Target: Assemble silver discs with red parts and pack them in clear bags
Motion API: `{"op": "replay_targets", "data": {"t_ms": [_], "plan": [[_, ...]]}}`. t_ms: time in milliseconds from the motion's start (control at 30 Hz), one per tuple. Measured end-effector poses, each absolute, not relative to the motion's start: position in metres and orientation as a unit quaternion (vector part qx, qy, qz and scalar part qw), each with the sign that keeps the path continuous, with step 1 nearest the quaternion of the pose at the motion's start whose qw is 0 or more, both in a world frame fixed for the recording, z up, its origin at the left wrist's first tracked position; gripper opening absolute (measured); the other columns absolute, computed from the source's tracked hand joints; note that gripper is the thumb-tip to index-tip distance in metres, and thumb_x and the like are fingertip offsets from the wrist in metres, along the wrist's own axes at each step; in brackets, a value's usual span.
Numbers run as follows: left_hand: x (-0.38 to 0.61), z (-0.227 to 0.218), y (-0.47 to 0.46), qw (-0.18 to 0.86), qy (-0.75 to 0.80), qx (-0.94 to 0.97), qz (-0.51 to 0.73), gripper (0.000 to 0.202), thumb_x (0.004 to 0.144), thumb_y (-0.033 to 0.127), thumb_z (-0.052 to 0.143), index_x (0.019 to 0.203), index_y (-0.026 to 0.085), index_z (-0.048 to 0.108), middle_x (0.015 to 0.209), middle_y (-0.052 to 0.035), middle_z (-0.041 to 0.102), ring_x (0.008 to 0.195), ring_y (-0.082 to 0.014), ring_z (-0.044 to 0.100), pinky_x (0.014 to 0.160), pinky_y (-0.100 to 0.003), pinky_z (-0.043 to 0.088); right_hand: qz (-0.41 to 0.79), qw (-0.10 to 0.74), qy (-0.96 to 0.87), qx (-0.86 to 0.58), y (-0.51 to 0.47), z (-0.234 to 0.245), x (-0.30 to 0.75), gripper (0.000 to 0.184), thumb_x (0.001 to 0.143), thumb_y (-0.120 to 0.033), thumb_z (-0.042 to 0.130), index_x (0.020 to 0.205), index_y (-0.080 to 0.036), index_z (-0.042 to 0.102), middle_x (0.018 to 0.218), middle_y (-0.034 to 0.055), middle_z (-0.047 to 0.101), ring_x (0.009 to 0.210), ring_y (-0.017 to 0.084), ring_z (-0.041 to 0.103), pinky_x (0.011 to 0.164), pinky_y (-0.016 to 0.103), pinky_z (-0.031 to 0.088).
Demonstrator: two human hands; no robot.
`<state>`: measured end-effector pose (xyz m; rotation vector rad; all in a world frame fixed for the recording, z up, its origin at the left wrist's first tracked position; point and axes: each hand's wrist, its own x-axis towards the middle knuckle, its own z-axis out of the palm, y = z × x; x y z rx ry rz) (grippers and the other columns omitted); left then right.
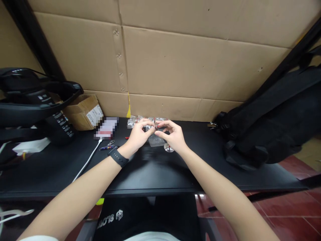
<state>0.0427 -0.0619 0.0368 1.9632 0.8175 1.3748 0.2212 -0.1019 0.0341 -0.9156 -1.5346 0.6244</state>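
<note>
My left hand (140, 134), with a dark watch on its wrist, pinches a small clear disc (156, 126) between thumb and forefinger. My right hand (173, 134) meets it from the other side, its thumb and fingertips closed on the same disc. The disc is seen nearly edge-on, and a red bit shows at its right side. A similar clear disc with a red centre (169, 148) lies on the black table just under my right hand. Behind and below the hands are clear plastic bags (156, 142), partly hidden by the fingers.
A phone with a blurred screen (106, 128) and white cable (87, 160) lies left, near a keychain (107, 147). Further left are a cardboard box (82, 112) and black headgear (37, 103). A black backpack (273, 113) stands right; a cardboard wall (180, 67) closes the back.
</note>
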Motion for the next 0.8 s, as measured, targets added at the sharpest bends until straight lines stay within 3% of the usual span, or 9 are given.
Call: {"op": "replay_targets", "data": {"t_ms": [200,400,500,633,800], "plan": [[0.04,0.036,-0.065,0.218,0.352,0.746,0.522,0.012,0.084,0.035,0.075,0.084,0.024,0.078,0.101,-0.0047,0.064,0.102,-0.0226,0.064,0.102,-0.041,0.05,0.28,0.55,-0.681,-0.394,-0.096,0.029,0.224,0.03,0.093,-0.054,0.066,0.099,-0.024,0.068,0.116,0.0074,0.073,0.106,0.024,0.07,0.085,0.036,0.057],[0.041,0.035,-0.066,0.211,0.339,0.748,0.531,0.011,0.091,0.03,0.064,0.089,0.023,0.073,0.103,-0.0051,0.063,0.105,-0.0223,0.063,0.103,-0.04,0.048,0.193,0.539,-0.706,-0.418,-0.097,0.031,0.226,0.02,0.095,-0.043,0.064,0.089,-0.025,0.066,0.114,0.0084,0.07,0.111,0.026,0.066,0.083,0.037,0.055],[0.041,0.036,-0.068,0.217,0.315,0.757,0.53,0.019,0.097,0.025,0.05,0.099,0.023,0.069,0.108,-0.0055,0.065,0.11,-0.0214,0.062,0.102,-0.039,0.047,0.143,0.5,-0.748,-0.414,-0.098,0.032,0.229,0.014,0.098,-0.036,0.06,0.091,-0.025,0.065,0.116,0.0091,0.066,0.113,0.026,0.063,0.091,0.041,0.053],[0.04,0.036,-0.07,0.18,0.31,0.84,0.406,0.014,0.094,0.033,0.064,0.099,0.025,0.075,0.116,-0.0038,0.071,0.115,-0.0239,0.062,0.104,-0.041,0.044,0.093,0.482,-0.772,-0.404,-0.099,0.036,0.235,0.012,0.101,-0.03,0.056,0.093,-0.024,0.063,0.118,0.0099,0.062,0.117,0.025,0.059,0.104,0.045,0.046],[0.042,0.03,-0.066,0.135,0.349,0.848,0.374,0.016,0.094,0.033,0.066,0.088,0.024,0.078,0.11,-0.0037,0.072,0.112,-0.0244,0.063,0.1,-0.041,0.041,0.133,0.432,-0.797,-0.402,-0.094,0.045,0.252,0.018,0.101,-0.034,0.056,0.092,-0.02,0.064,0.103,0.0077,0.065,0.094,0.019,0.062,0.075,0.03,0.048]]}}
